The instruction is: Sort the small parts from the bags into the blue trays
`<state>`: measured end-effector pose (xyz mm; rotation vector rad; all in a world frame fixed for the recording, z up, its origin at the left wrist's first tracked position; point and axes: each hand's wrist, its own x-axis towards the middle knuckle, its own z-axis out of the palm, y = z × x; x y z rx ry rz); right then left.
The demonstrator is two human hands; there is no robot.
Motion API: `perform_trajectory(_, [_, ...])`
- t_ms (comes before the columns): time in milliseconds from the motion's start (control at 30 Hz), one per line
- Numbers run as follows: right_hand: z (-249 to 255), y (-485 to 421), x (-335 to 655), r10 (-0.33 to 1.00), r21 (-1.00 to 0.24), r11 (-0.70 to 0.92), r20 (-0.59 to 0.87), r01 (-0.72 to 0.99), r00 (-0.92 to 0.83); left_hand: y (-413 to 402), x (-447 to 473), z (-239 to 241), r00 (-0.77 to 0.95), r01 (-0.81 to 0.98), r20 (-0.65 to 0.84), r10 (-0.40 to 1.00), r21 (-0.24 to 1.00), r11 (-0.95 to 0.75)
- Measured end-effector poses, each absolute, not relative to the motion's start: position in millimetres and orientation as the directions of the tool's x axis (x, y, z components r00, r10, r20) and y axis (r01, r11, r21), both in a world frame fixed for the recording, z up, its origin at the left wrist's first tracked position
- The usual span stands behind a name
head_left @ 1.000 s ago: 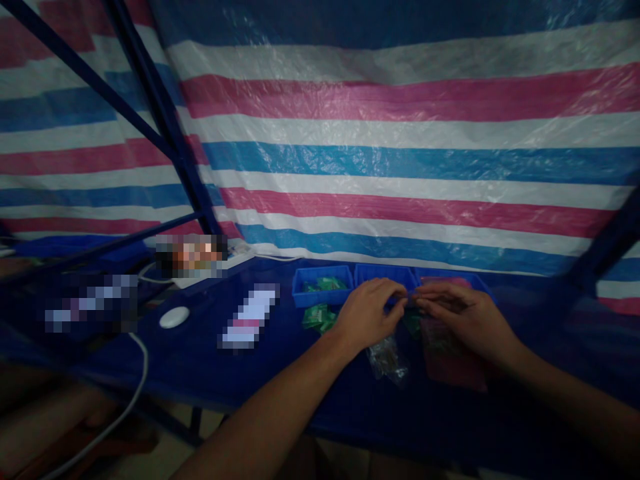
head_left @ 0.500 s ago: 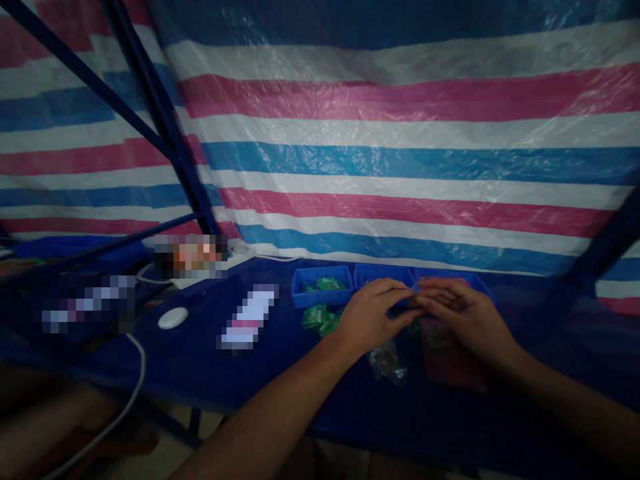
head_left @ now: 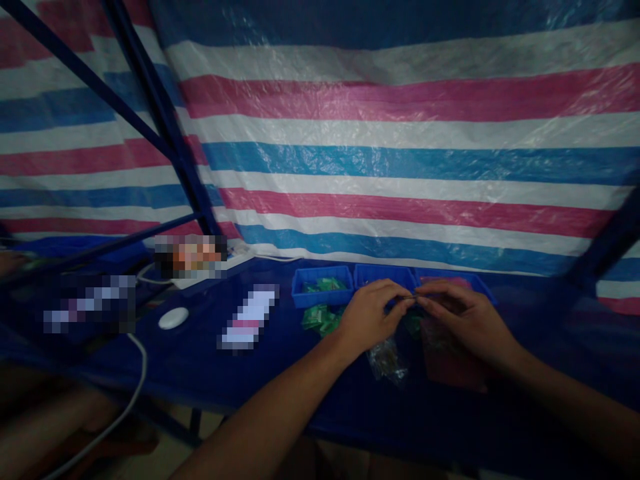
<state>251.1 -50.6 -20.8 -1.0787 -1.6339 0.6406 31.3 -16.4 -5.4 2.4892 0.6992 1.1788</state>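
Observation:
My left hand (head_left: 373,313) and my right hand (head_left: 463,313) meet at the fingertips above the blue table. Each is closed in a pinch on a small thin piece between them, too small and dark to name. Under and beside my left hand lie green packets (head_left: 320,320) and a clear plastic bag (head_left: 387,363) with something brownish inside. A pinkish-red flat bag or sheet (head_left: 453,363) lies beneath my right hand. Behind the hands stand a left blue tray (head_left: 323,299) holding green packets, a middle blue tray (head_left: 384,272), and a right blue tray (head_left: 483,285) with something pink in it.
A white oval object (head_left: 173,318) and a blurred-out phone-shaped item (head_left: 250,317) lie on the table (head_left: 280,373) to the left. A white cable (head_left: 143,373) hangs over the front edge. Blue metal posts (head_left: 165,127) and a striped tarp (head_left: 400,160) stand behind.
The fingers of both hands have shifted slightly. My left fingertips have closed tighter, and the thin piece between the hands shows more clearly. The things on the table stay put.

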Motion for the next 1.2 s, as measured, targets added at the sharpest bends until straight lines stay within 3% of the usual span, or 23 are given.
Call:
perform_trajectory(133, [-20,-53,251,0.910,-0.838,0.409,0.404,0.361,-0.093,-15,30,-6,0.529,0.300,0.637,0.561,0.478,-0.826])
perform_trajectory(267, [-21,-50,253,0.918,-0.873,0.368,0.396,0.320,0.026,-15,30,-6,0.443,0.372,0.669,0.596,0.468,-0.802])
perform_trajectory(367, [-21,-49,254,0.924,-0.900,0.343,0.375,0.270,0.076,-16,31,-8,0.491,0.344,0.652,0.578,0.464,-0.816])
perform_trajectory(600, [-16,-59,246,0.915,-0.849,0.403,0.381,0.341,-0.133,-14,33,-13,0.552,0.321,0.633,0.543,0.439,-0.839])
perform_trajectory(800, [-20,-53,251,0.898,-0.854,0.403,0.439,0.329,0.039,-15,32,-8,0.506,0.315,0.615,0.604,0.521,-0.794])
perform_trajectory(967, [-16,-52,252,0.883,-0.813,0.465,0.454,0.352,-0.119,-19,32,-7,0.510,0.253,0.583,0.633,0.602,-0.757])
perform_trajectory(1100, [-14,-55,248,0.920,-0.883,0.392,0.383,0.258,-0.089,-19,31,-7,0.479,0.264,0.569,0.669,0.633,-0.727])
perform_trajectory(1200, [-15,-54,248,0.934,-0.906,0.356,0.352,0.230,-0.061,-17,31,-6,0.432,0.305,0.621,0.654,0.582,-0.754])
